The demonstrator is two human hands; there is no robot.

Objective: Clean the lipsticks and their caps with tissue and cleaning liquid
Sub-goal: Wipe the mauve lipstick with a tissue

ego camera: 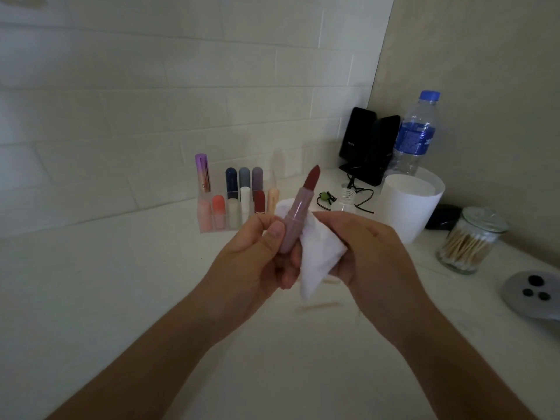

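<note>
My left hand (257, 259) grips an uncapped lipstick (298, 210) by its mauve tube, tilted up to the right, with the dark red bullet extended at the top. My right hand (369, 256) holds a folded white tissue (318, 262) against the right side of the tube. Behind them a clear organiser (236, 204) holds several capped lipsticks in pink, orange, cream, white, red, blue and grey. A small clear bottle (347, 198) stands just behind my right hand.
A white cup (409, 207), a blue-labelled water bottle (416, 134) and two black speakers (368, 144) with cables stand at the back right. A glass jar of cotton swabs (468, 241) and a grey device (536, 294) sit at the right. A white tiled wall is behind.
</note>
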